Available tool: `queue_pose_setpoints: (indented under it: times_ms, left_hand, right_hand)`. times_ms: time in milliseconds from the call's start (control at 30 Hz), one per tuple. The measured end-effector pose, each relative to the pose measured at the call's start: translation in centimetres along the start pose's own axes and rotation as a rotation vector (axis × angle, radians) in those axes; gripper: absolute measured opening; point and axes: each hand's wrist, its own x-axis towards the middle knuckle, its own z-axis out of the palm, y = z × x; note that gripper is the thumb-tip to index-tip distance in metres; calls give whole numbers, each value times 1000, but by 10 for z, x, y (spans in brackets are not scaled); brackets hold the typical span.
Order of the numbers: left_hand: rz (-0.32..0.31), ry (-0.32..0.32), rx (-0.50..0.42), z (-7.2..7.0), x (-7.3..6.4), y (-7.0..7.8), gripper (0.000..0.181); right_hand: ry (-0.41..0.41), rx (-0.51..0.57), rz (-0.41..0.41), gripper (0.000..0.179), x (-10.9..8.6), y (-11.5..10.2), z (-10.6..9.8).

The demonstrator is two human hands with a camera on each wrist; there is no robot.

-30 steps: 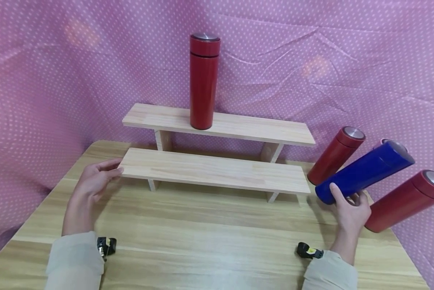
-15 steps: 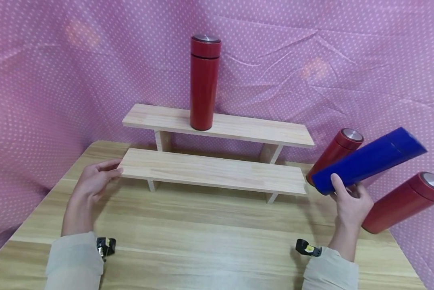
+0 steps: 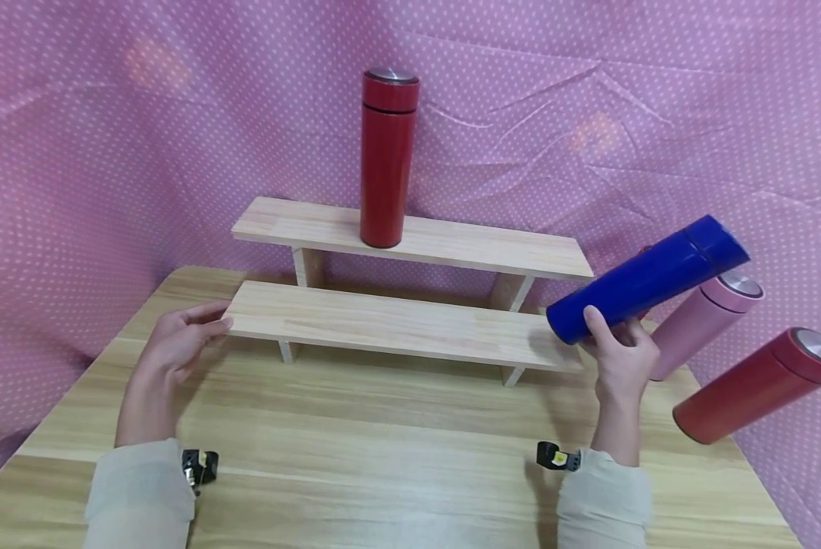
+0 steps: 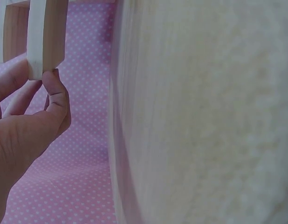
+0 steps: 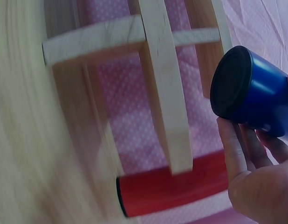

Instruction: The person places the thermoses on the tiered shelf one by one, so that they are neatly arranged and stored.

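Observation:
A blue thermos [image 3: 643,278] is gripped near its base by my right hand [image 3: 620,362]. It tilts, its top end up to the right, and its base hangs over the right end of the lower board of a two-step wooden shelf [image 3: 396,320]. In the right wrist view the dark base of the blue thermos [image 5: 232,81] faces the shelf, with my fingers [image 5: 233,149] under it. At the far end, my left hand [image 3: 177,339] pinches the lower board's left tip, which the left wrist view also shows. On the upper board a red thermos [image 3: 388,160] stands upright.
Right of the shelf stand a pink thermos [image 3: 705,324] and a red thermos [image 3: 760,389]. Another red thermos [image 5: 172,189], mostly hidden in the head view, is beside the shelf's right end. Polka-dot pink cloth [image 3: 520,114] hangs behind the wooden table [image 3: 383,457].
My right hand has carried the blue thermos up and left, from among the other thermoses to the lower board's right end. The pink thermos has come into view. My left hand stays put.

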Motion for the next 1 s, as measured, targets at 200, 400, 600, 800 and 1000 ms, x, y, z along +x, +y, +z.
queue_pose_setpoints:
  times_ms: [200,400,600,800,1000]
  left_hand:
    - [-4,-5,18,-1,0,1,66]
    - [-10,0,33,-1,-1,2,65]
    - [-12,-11,-45,0,0,0,66]
    - [-20,10,-47,1,0,0,66]
    - [-13,1,-23,1,-2,1,67]
  right_hand:
    - [-36,11,5,30,0,-1,19]
    - [-103,-20,13,38,0,-5,36]
    - [-144,-48,-11,43,4,-11,51]
    - [-164,-75,-46,39,7,-17,69]
    - [-207,-119,-89,41,6,-19,85]
